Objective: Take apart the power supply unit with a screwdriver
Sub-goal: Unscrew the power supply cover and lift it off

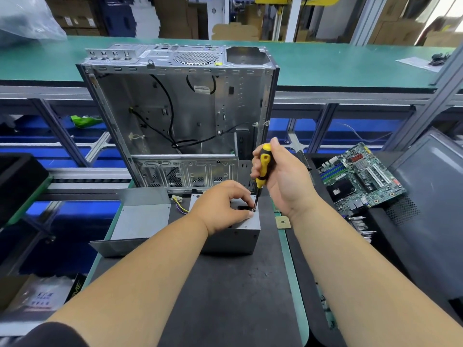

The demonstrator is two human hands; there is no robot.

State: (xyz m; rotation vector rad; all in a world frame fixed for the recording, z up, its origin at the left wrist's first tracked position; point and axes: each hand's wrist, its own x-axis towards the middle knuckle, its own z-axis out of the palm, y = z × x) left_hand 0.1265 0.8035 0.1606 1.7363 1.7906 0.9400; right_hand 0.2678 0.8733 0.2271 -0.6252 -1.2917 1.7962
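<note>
Right hand (280,176) gripping screwdriver (263,166), computer case (180,113) behind

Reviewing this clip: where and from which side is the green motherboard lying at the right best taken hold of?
Judging by its pose, grip the green motherboard by its bare near-left edge, coming from the left with thumb above and fingers beneath. It lies flat and tilted on a dark surface, its top crowded with slots and chips, and a dark grey case panel blocks the right side.

A: PSU (235,237) casing?
B: Grey sheet metal, matt. Case (175,108) bare metal, dull sheen.
A: Screwdriver (263,166)?
B: Glossy yellow-black plastic handle, dark metal shaft. Mat (225,296) matt black.
</note>
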